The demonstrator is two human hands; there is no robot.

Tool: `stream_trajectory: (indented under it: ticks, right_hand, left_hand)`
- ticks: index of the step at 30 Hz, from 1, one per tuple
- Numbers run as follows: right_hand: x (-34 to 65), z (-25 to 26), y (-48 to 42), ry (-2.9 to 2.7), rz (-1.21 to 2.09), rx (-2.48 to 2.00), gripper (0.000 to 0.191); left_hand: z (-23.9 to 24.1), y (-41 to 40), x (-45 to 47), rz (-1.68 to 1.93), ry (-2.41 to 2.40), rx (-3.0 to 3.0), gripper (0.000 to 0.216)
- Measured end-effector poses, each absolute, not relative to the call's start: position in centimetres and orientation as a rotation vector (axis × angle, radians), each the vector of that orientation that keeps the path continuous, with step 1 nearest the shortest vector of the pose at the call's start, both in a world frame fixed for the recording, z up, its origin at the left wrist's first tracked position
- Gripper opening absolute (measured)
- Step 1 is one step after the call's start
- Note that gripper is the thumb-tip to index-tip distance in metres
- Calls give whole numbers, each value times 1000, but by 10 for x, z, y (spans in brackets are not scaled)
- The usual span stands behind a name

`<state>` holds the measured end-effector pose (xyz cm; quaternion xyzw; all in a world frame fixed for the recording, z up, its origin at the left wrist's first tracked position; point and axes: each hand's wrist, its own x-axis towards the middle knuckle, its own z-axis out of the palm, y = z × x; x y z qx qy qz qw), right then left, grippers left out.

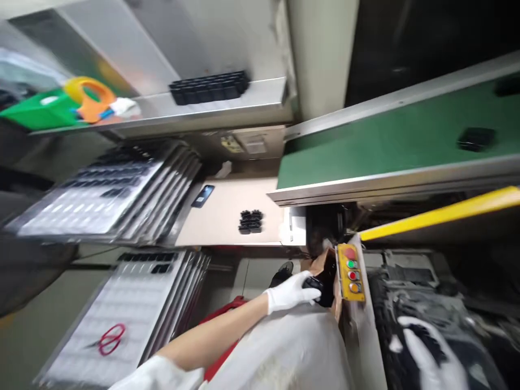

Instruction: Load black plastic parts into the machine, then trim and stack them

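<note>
My left hand [291, 292], in a white glove, reaches into a brown cardboard box [323, 265] beside a yellow button box [350, 272]. Its fingers are curled round a small black plastic part [316, 285]. My right hand [426, 355], also gloved in white, lies low at the right in a bin of dark plastic parts [447, 303]. It is smeared by motion, so its fingers and what they hold cannot be made out.
A green conveyor belt [385, 141] carries a black part [475, 138]. A beige table [227, 211] holds a small black tray [251, 221] and a phone [202, 195]. Stacked blister trays [109, 200] stand at the left, with red scissors [109, 339] on the lower stack. A shelf holds a black tray [209, 86].
</note>
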<state>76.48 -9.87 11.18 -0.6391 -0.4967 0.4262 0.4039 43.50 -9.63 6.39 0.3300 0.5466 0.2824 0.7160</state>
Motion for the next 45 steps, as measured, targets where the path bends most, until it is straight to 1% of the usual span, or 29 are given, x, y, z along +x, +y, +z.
stream_trajectory:
  ticks: [2,3,5,7,10,12,13,16,19,21,23,25,26,29,30,33,35,37,39,41,45]
  right_hand:
    - [679,85,-92,-1308,1376,-1560,30]
    - [635,74,-89,-1345,1475,-1514,32]
    - [548,57,-77,-1469,1586,-1400,34]
    - [467,48,-58,-1652,1603,-1285,34]
    - [350,47,-18,-2026,1509,-1115,29]
    - [274,48,8,-2305,1356,-972,21]
    - [238,47,20,-2449,1248,-898,21]
    - [143,38,43,-2874,943,-761,23]
    - [90,26,49,-3104,830,-763,20]
    - [86,26,48,-3123,822,-789,21]
    - [106,34,46,-3051,803,-806,31]
    - [146,44,44,-2913,791,-850,35]
    - [170,48,43,-2839,776,-906,33]
    - [238,49,34,-2718,657,-1176,29]
    - [255,45,30,-2725,603,-1260,30]
    - [276,25,18,-2856,479,-1396,37]
    - [274,13,12,-2905,426,-1441,42]
    - [268,6,6,-2881,409,-1493,41]
    - [263,2,3,-2808,442,-1539,34]
    - [261,0,1,-2729,515,-1551,31]
    - [258,-11,2,-2693,741,-1503,37]
  left_hand:
    - [58,-107,349,723,1529,817,45]
    - [56,-108,306,755,1651,852,42]
    - [51,-103,219,805,1802,886,40]
    - [43,-93,136,798,1893,958,40]
    - [30,-78,31,716,2008,1084,38]
    - [20,-70,-21,668,2051,1124,34]
    - [16,-67,-42,647,2060,1140,32]
    - [6,-63,-83,560,2077,1244,27]
    - [0,-61,-105,501,2069,1322,27]
    - [2,-64,-111,456,2052,1355,32]
    - [8,-70,-108,409,2072,1405,52]
    - [18,-80,-95,432,2167,1451,69]
    - [23,-86,-82,483,2237,1454,68]
    - [34,-96,-27,623,2284,1483,42]
    - [34,-96,-5,610,2210,1537,38]
    - [25,-85,53,471,1981,1675,43]
    - [16,-75,75,403,1961,1687,45]
    - [6,-69,84,374,1964,1691,36]
    - [-1,-70,83,369,1954,1695,28]
    - [-6,-74,79,386,1925,1686,26]
    - [-16,-77,74,571,1807,1416,35]
